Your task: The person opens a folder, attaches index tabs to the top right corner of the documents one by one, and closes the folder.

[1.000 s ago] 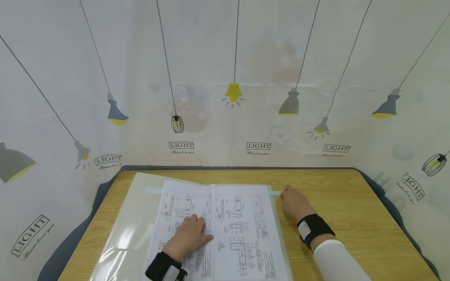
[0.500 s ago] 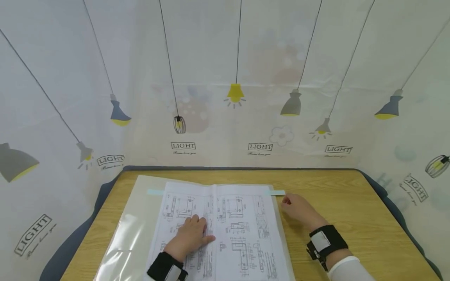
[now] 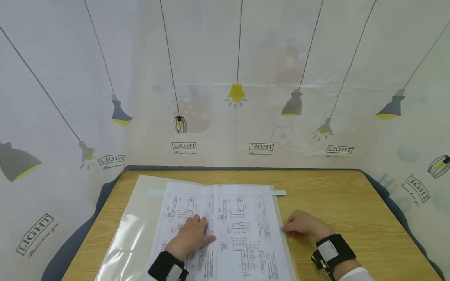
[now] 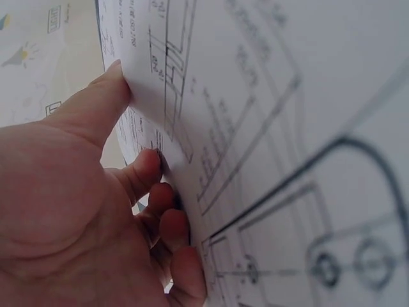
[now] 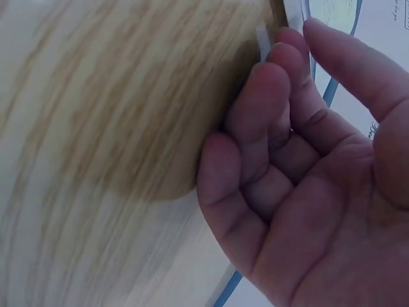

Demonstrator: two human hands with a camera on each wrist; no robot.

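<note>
A clear-pocket folder (image 3: 121,238) lies spread on the table, with white sheets of technical drawings (image 3: 246,212) on both sides of its middle fold. My left hand (image 3: 191,236) rests on the left-hand drawing, fingertips touching the paper and thumb spread toward the fold. In the left wrist view, the thumb and fingers meet the printed page (image 4: 275,121). At the folder's right edge is my right hand (image 3: 304,225). Its thumb and forefinger pinch the page edge there, the other fingers curled beneath. A pale blue tab (image 3: 279,192) sticks out above this hand.
Another pale blue tab (image 3: 156,192) shows at the left drawing's edge. The wooden table (image 3: 355,210) extends right of the folder. Behind it hangs a pale curtain (image 3: 218,50) printed with lamps. Dark bands with cameras circle both wrists.
My right hand has let go of the right blue tab and slid down toward me along the folder's right edge. My left hand has stayed on the drawing.
</note>
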